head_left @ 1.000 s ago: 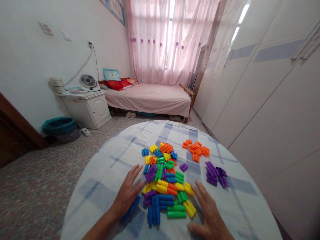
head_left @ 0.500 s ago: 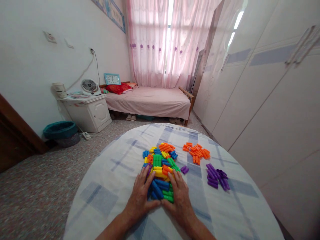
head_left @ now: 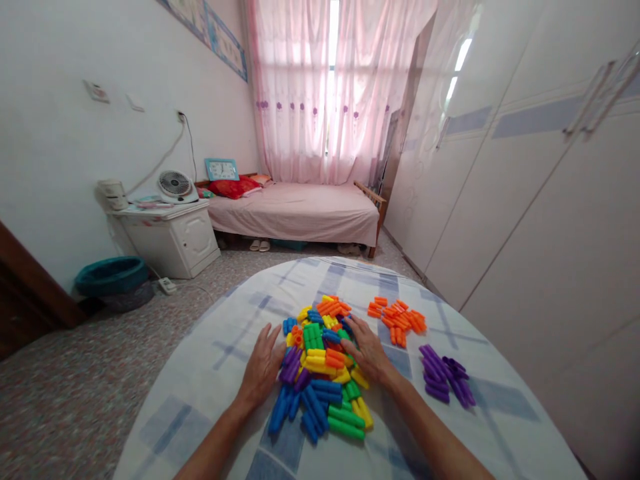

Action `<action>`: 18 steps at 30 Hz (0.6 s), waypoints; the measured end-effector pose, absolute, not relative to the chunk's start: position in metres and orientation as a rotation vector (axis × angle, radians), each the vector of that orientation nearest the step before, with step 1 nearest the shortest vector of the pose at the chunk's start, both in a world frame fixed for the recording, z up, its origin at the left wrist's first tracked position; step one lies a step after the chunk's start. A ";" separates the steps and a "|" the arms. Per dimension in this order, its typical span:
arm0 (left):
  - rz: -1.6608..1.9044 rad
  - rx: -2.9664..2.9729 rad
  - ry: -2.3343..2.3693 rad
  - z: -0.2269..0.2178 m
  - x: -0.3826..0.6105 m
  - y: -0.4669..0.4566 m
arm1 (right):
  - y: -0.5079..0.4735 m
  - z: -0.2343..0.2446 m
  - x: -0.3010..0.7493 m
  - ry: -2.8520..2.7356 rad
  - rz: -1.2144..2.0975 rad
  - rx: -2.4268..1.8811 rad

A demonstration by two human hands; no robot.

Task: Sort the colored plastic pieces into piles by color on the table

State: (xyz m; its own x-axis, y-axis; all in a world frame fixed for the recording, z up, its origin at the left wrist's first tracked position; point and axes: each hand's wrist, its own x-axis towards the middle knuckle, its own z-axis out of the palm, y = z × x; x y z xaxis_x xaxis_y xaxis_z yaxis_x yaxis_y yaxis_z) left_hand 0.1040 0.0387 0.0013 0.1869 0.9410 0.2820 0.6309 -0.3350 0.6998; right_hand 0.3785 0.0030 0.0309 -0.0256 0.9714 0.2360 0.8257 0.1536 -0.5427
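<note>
A mixed heap of tube-shaped plastic toy blocks (head_left: 316,361) in blue, green, yellow, orange and purple lies in front of me on the table. My left hand (head_left: 263,367) rests against the heap's left side, fingers spread, beside some purple blocks (head_left: 290,365). On the opposite side, my right hand (head_left: 367,350) reaches over the heap's right edge with its fingers apart, covering some blocks. Neither hand grips a block. Blue blocks (head_left: 300,408) and green blocks (head_left: 346,421) lie loosely at the near side.
A group of orange blocks (head_left: 399,320) lies to the right of the heap, with purple blocks (head_left: 447,375) nearer on that side. The round table has a checked cloth (head_left: 200,393). Beyond are a bed (head_left: 305,210), a white wardrobe (head_left: 525,233) and a bin (head_left: 113,283).
Both hands have left the heap's near edge: the left went outward to its left side, the right forward to its right side. The near blocks are uncovered and spread out. The view shifted slightly.
</note>
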 end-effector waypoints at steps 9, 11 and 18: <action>0.958 1.878 1.325 0.009 0.124 0.060 | -0.031 0.047 0.378 -1.873 0.434 -1.617; 0.968 1.877 1.333 0.011 0.127 0.064 | -0.009 0.049 0.387 -1.847 0.355 -1.669; 0.913 1.912 1.283 0.014 0.141 0.077 | 0.088 0.044 0.384 -1.874 0.410 -1.659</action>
State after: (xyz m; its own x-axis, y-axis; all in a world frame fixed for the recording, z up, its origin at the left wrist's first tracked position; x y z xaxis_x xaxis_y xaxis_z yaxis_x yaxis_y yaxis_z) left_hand 0.1412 0.0767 0.0145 0.2775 0.9419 0.1892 0.4874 -0.3077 0.8171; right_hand 0.3839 0.0877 0.0440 -0.0426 0.9729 0.2274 0.7888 0.1725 -0.5900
